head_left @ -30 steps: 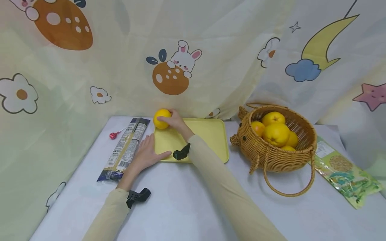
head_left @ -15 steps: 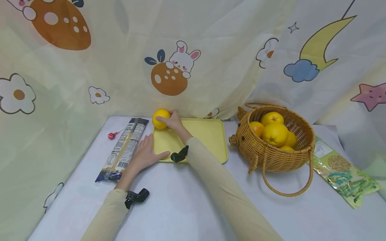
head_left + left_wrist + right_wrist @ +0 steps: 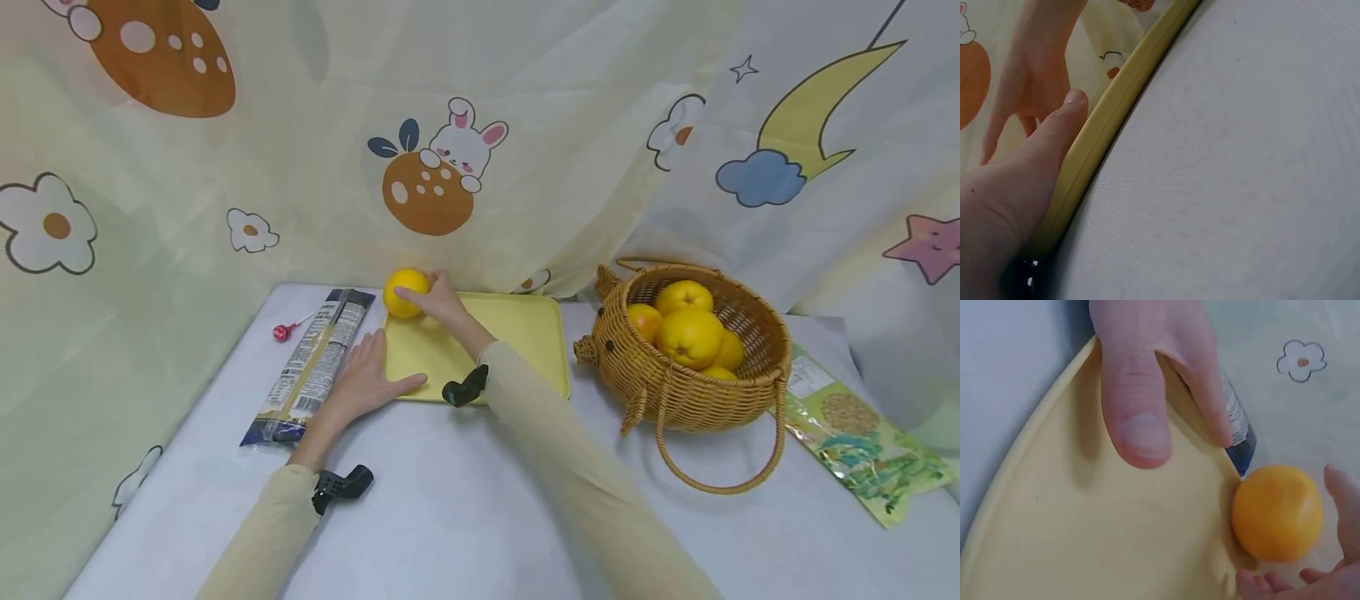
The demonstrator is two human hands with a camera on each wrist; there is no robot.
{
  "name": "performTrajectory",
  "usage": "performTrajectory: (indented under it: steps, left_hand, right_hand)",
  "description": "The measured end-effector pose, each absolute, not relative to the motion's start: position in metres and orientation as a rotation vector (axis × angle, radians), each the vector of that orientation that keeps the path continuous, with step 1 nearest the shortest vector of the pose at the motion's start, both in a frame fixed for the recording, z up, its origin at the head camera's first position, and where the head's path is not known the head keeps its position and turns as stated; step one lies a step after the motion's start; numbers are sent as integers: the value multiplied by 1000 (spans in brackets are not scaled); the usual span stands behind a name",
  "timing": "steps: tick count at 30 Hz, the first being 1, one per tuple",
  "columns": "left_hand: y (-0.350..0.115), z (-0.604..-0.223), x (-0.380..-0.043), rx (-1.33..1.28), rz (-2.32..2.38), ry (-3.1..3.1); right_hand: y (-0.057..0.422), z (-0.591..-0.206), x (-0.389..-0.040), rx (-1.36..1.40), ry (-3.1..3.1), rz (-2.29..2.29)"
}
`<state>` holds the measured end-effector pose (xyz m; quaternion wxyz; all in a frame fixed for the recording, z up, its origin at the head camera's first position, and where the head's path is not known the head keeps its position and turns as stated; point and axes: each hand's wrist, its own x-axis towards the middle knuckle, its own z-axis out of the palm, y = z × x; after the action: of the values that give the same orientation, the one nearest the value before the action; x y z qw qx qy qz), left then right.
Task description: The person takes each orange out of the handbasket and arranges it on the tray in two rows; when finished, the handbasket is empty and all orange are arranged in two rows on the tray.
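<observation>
An orange (image 3: 406,292) sits at the far left corner of the pale yellow tray (image 3: 517,333). My right hand (image 3: 442,298) is around it, thumb overlapping its front in the head view. In the right wrist view, gaps show between the orange (image 3: 1277,513) and the thumb and fingertips of the right hand (image 3: 1329,575). My left hand (image 3: 367,379) lies at the tray's near left corner, fingers straight along the left side and thumb stretched along the near edge. The left wrist view has the left thumb (image 3: 1060,128) against the tray's rim (image 3: 1110,119).
Left of the tray lies a long printed packet (image 3: 311,367), with a red lollipop (image 3: 282,332) beyond it. At right stands a wicker pig-shaped basket (image 3: 686,412) of several yellow-orange fruits (image 3: 688,337). A green packet (image 3: 862,429) lies behind it. A patterned cloth (image 3: 562,167) hangs at the back.
My right hand draws back slightly from the orange, fingers a little wider. The orange and left hand keep their places on the tray, while the head view shifts slightly.
</observation>
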<state>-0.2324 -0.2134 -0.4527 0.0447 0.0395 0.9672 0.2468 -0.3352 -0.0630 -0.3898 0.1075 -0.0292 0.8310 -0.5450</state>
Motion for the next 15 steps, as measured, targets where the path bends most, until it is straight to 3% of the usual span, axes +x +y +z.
performTrajectory:
  steps: [7, 15]
  left_hand:
    - [-210, -450, -233, 108, 756, 2934]
    - [-212, -452, -230, 137, 774, 2970]
  right_hand:
    - [-34, -345, -301, -150, 2449, -1606]
    - [21, -318, -185, -629, 2264, -1674]
